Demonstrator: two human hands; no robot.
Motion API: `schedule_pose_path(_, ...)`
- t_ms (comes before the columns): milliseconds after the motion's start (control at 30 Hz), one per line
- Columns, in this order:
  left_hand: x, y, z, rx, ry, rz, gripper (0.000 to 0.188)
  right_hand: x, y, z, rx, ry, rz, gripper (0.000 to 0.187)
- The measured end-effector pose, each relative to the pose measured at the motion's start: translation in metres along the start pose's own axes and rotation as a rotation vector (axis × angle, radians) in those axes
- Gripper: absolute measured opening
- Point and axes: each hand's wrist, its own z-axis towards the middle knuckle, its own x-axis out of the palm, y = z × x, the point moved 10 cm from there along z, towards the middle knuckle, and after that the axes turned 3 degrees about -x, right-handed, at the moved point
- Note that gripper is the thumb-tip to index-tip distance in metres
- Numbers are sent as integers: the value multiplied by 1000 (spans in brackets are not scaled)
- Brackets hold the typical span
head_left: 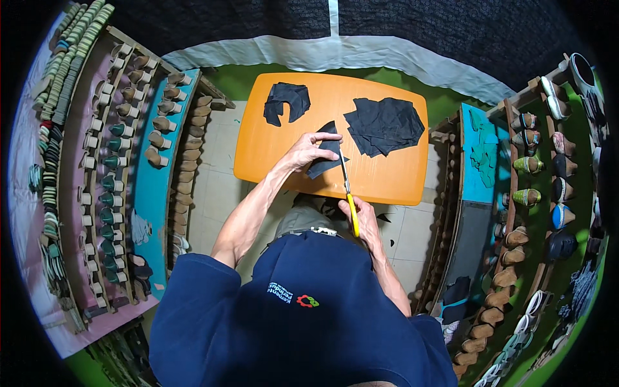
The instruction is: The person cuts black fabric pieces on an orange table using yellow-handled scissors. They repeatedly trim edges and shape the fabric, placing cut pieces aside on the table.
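Observation:
My left hand (308, 151) pinches a piece of black fabric (323, 166) above the near edge of an orange table (277, 187). My right hand (361, 222) grips scissors with yellow handles (353, 216). Their metal blades point away from me and meet the fabric's right edge, close to my left fingertips. A small dark scrap sits by the blades. Beyond my left hand lies a cut black piece (287, 102) with a curved notch. To the right of the blades is a pile of black fabric pieces (385, 126).
Racks of brown shoe lasts (187, 155) stand on the left, beside rolls of striped material (71, 58). On the right, shelves carry more lasts (505, 277), finished shoes (527, 164) and a blue board (478, 148). Dark scraps (384, 218) lie on the tiled floor.

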Motion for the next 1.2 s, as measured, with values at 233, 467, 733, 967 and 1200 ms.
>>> schedule_pose_path(233,4,1,-1,9,5,-81,56,0,-18,1,64,-46,106,42)
schedule_pose_path(467,4,2,-1,19,-36,-156,60,1,-32,6,-47,-52,22,46)
schedule_pose_path(733,20,6,-10,33,-3,-169,61,1,-16,4,16,-31,109,52)
schedule_pose_path(967,23,8,-10,40,1,-184,62,-1,-18,5,33,-39,112,50)
schedule_pose_path(1200,17,12,-9,26,-48,-309,60,0,-28,6,46,-51,159,51)
